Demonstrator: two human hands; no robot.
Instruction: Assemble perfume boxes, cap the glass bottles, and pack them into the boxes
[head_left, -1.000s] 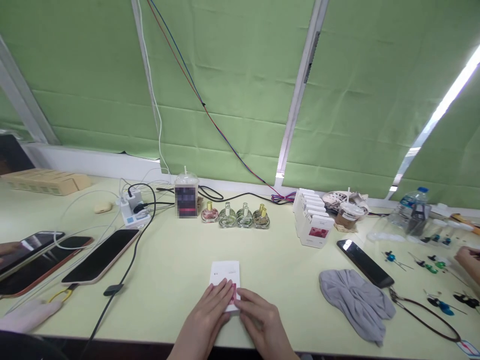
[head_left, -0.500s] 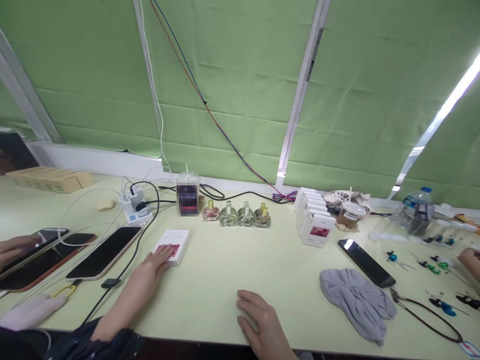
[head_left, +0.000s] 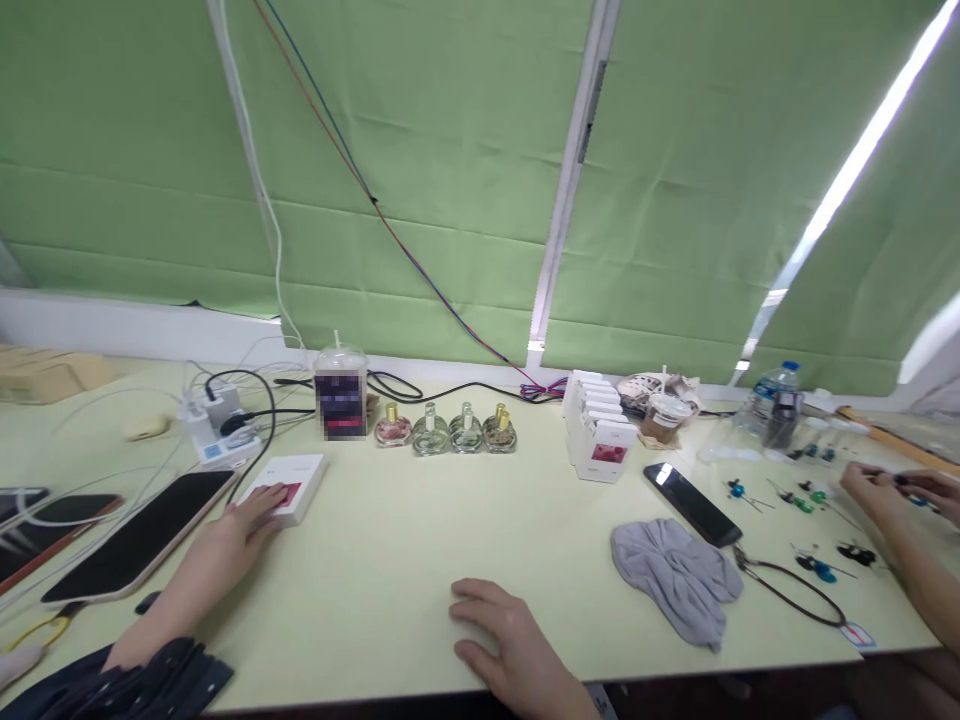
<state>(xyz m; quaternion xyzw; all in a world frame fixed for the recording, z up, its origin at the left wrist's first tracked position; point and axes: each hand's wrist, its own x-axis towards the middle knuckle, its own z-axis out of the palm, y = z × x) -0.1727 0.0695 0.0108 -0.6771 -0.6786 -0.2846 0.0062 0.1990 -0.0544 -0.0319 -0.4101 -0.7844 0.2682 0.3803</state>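
Observation:
My left hand [head_left: 241, 525] lies on the near half of a flat white box [head_left: 296, 472] with a dark pink panel, fingers stretched over its top. The thumb side sits by the box's right edge. Near the table's front edge rests my right hand [head_left: 506, 635], empty, with fingers apart and slightly bent. Beyond the hands stands a row of small glass perfume bottles: a pink one [head_left: 394, 430], a pale green one [head_left: 430, 434], a clear one [head_left: 466, 433] and a gold-capped one [head_left: 501, 433]. Right of them, several white boxes [head_left: 600, 430] stand upright in a row.
A lidded cup [head_left: 341, 395] and a power strip [head_left: 217, 425] with cables stand back left. Several phones, one a black phone [head_left: 142, 535], lie at left. On the right are a grey cloth [head_left: 679, 580], another phone [head_left: 691, 503], small wired parts and another person's hands [head_left: 877, 490].
The view has swung right, so things appear further left. More of the other person's hands and arm shows at right. My left hand stays on the box; my right hand still rests empty.

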